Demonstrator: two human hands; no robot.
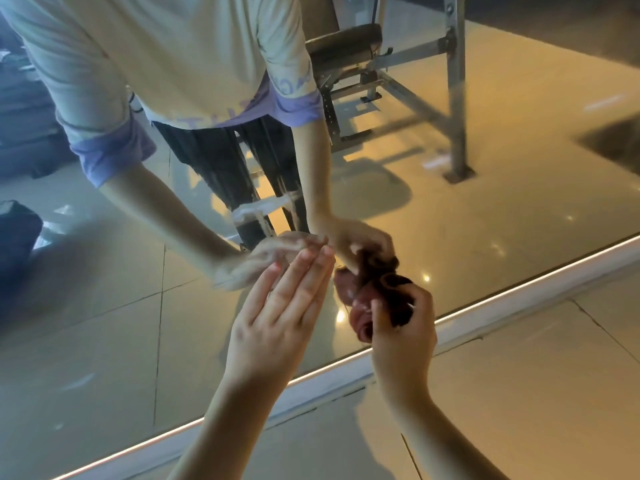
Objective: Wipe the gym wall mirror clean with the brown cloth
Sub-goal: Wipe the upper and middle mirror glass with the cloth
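Two hands work low on the mirror (104, 341), a little right of the frame's centre. The right hand (403, 327) grips the brown cloth (375, 303), fingers and thumb curled round a bunched wad of it. The wad meets its own reflection, so it appears to touch the glass just above the pale frame strip (519, 289) that runs diagonally from the lower left to the right edge. The left hand (277, 323) holds nothing. Its fingers are straight and together, and their tips rest at the glass just left of the cloth, meeting the reflected fingertips.

The job looks under way but far from finished. A milky haze and pale smears lie over the glass at the lower left and across the middle of the frame. The upper right, where a weight bench (346, 46) is reflected, looks clearer, though whether from wiping or from the warm light cannot be told. Most of the visible pane seems left to do, and the cloth would cover more if spread flat.
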